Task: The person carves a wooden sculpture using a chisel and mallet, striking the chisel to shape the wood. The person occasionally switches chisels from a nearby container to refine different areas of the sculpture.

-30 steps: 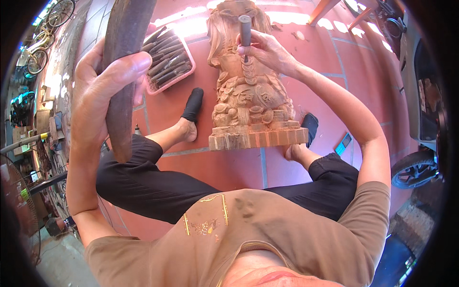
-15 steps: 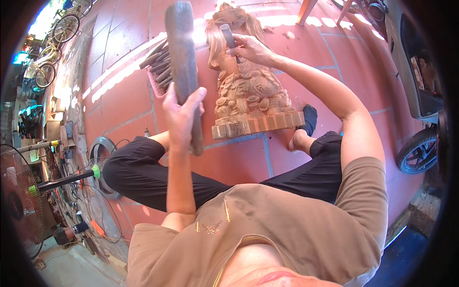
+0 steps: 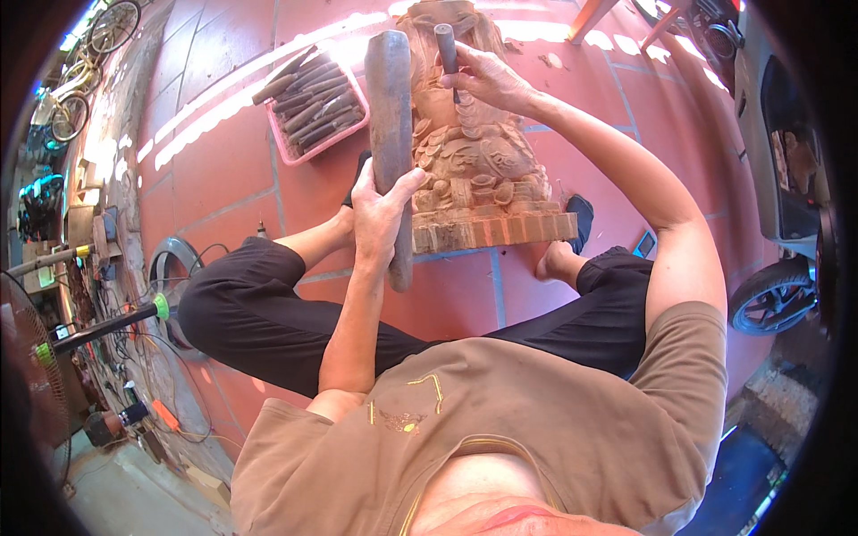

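Observation:
My left hand [image 3: 380,210] is wrapped round a long wooden mallet [image 3: 389,107], which it holds upright in front of the carving's left side. Between the fingers and thumb of my right hand [image 3: 490,80] is a dark-handled carving chisel [image 3: 447,55]. Its lower end points down at the wooden carving [image 3: 483,156]; whether the tip touches the wood I cannot tell. The carving is reddish-brown, with rounded relief shapes and a thick stepped base [image 3: 496,230] between my feet. Part of it is hidden behind the mallet and my right hand.
Left of the carving, a pink basket [image 3: 302,154] holds several dark tool handles. A standing fan [image 3: 36,357] and cables are at the left, bicycles [image 3: 71,112] at the far left. A vehicle wheel [image 3: 776,297] stands at the right, and wooden legs [image 3: 590,20] rise at the far side.
The mallet and my left hand have shifted right, nearer the chisel, and the basket shows more fully. My right hand with the chisel has shifted slightly right in the picture.

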Demonstrator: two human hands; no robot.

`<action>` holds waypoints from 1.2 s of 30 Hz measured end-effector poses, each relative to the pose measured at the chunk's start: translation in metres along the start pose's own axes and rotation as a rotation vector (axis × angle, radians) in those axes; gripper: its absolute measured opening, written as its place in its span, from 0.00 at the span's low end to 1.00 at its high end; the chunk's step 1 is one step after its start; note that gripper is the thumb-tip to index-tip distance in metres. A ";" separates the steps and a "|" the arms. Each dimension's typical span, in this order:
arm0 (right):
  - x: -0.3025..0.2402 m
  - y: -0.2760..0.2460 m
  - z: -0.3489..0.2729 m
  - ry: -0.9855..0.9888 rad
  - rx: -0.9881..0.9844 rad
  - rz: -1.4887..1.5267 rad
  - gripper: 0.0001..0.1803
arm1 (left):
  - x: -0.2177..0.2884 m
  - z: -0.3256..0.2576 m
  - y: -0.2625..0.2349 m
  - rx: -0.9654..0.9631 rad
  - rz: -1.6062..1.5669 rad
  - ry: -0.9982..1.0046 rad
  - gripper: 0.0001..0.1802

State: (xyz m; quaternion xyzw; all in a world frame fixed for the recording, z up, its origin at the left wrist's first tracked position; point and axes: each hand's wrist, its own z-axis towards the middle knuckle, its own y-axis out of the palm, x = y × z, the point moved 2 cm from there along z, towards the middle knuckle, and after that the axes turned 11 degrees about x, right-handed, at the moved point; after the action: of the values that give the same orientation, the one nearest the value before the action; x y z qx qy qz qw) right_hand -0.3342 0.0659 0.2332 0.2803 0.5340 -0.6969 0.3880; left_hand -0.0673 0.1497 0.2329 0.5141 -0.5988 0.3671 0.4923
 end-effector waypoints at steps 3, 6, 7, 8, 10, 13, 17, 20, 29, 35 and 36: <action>0.000 0.004 -0.001 0.042 -0.024 -0.007 0.17 | 0.001 0.000 0.003 0.019 -0.002 -0.035 0.15; -0.002 0.004 0.000 -0.019 -0.037 -0.079 0.15 | 0.000 0.004 0.002 0.036 -0.007 -0.051 0.16; -0.002 0.005 -0.001 -0.031 -0.035 -0.112 0.15 | -0.001 0.004 0.002 0.039 -0.011 -0.056 0.16; -0.002 0.004 -0.002 -0.045 -0.031 -0.147 0.14 | -0.002 0.005 0.003 0.039 -0.010 -0.054 0.16; -0.001 0.004 -0.004 -0.079 -0.014 -0.172 0.13 | -0.003 0.006 0.004 0.038 -0.006 -0.050 0.16; 0.002 0.004 -0.006 -0.124 0.012 -0.155 0.13 | -0.006 0.008 0.006 0.036 -0.002 -0.060 0.13; 0.003 0.005 -0.006 -0.136 0.016 -0.146 0.14 | -0.002 0.006 0.009 0.041 -0.009 -0.047 0.13; 0.006 0.008 -0.006 -0.130 0.007 -0.146 0.14 | -0.004 0.008 0.006 0.031 0.003 -0.048 0.13; 0.002 0.009 -0.007 -0.180 -0.009 -0.216 0.15 | -0.003 0.007 0.003 0.044 -0.006 -0.016 0.14; -0.004 0.011 -0.010 -0.280 -0.036 -0.254 0.18 | 0.004 0.003 0.004 0.061 0.028 0.030 0.14; -0.003 0.011 -0.012 -0.283 -0.039 -0.258 0.18 | 0.010 -0.001 0.007 0.078 0.044 0.056 0.14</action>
State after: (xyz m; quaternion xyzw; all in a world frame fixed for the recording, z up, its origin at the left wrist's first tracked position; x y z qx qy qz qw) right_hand -0.3236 0.0765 0.2272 0.1013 0.5190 -0.7630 0.3718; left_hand -0.0734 0.1491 0.2432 0.5094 -0.5811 0.4151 0.4801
